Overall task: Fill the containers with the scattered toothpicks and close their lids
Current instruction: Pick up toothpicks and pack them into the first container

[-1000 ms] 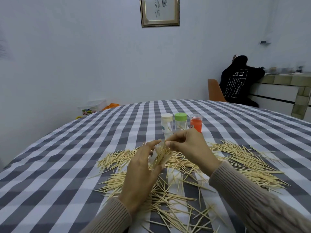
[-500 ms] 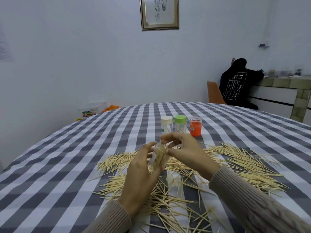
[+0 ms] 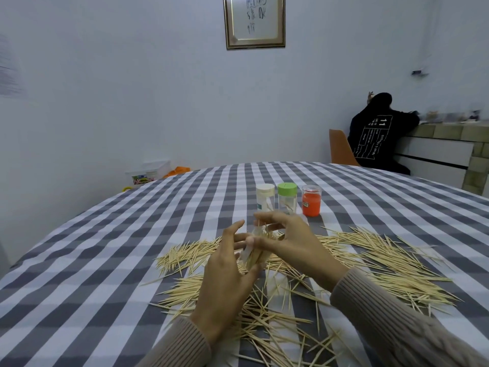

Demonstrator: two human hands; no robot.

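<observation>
**Inspector:** State what has changed at centre frame.

**Me:** A second ago my right hand was pinching toothpicks down into the mouth of the clear container. That pinch has since let go: the forefinger and thumb have lifted apart and now arch over the mouth, curled but holding nothing I can confirm. My left hand has also loosened. Its upper fingers are spread straight; the container rests against the palm and lower fingers, and whether the thumb behind it still clamps, I cannot tell.

**Inspector:** Meaning for the task?

**Me:** In my judgement one batch is delivered and the container is partly loaded, tilted, with its mouth towards the upper part of the frame and no lid on it. More filling is due, and capping is not yet done.

**Inspector:** Remaining containers?

**Me:** Three stand upright in a row just above my hands. The white-lidded container and green-lidded container are capped, a few sticks faintly showing inside. The orange container, right of them, appears to have orange contents; I cannot read its lid state.

**Inspector:** Outstanding stock?

**Me:** The scattered toothpicks lie in heaps across the checked tablecloth, lower centre through right. Most remain loose.
</observation>
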